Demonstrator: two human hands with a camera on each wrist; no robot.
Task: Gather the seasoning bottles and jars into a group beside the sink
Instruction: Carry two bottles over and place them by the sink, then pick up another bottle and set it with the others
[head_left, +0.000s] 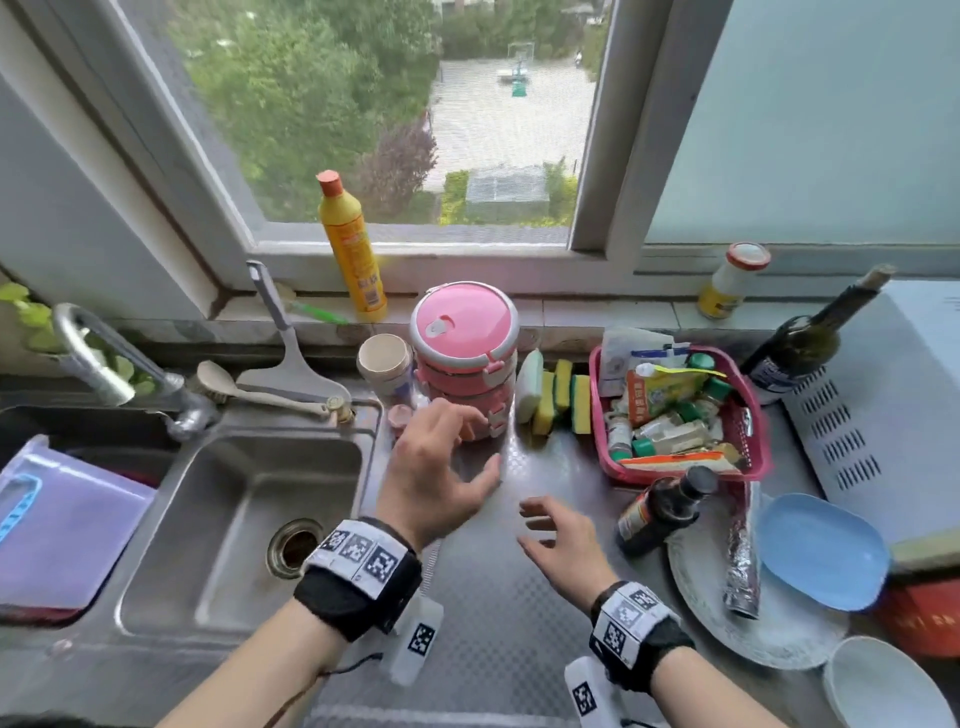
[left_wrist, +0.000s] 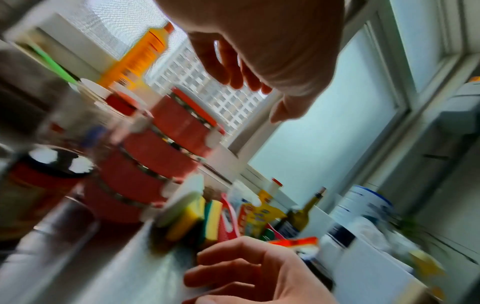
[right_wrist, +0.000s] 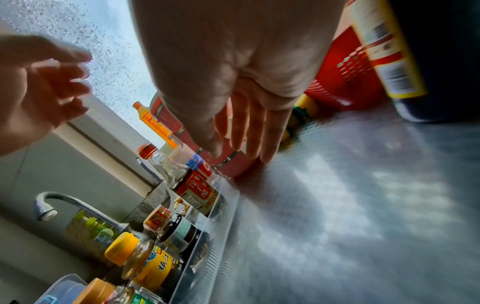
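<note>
A dark sauce bottle (head_left: 660, 514) with a black cap stands on the steel counter (head_left: 498, 623), leaning on a white plate's rim; it looms at the top right (right_wrist: 389, 51) in the right wrist view. My right hand (head_left: 550, 535) hovers open just left of it, fingers spread, holding nothing. My left hand (head_left: 441, 467) is open too, fingers at the foot of a pink stacked lunch box (head_left: 465, 364). A red basket (head_left: 675, 475) holds several small seasoning bottles and packets. Several capped bottles (right_wrist: 145, 265) show blurred at the lower left of the right wrist view, near the faucet.
The sink (head_left: 234, 519) lies left of the counter, a purple-lidded bin (head_left: 62, 519) beside it. A yellow bottle (head_left: 353, 249) and a red-lidded jar (head_left: 732, 280) stand on the sill. Sponges (head_left: 561, 400), a green wine bottle (head_left: 800, 343), a blue dish (head_left: 821, 551) and a white appliance (head_left: 883, 405) crowd the right.
</note>
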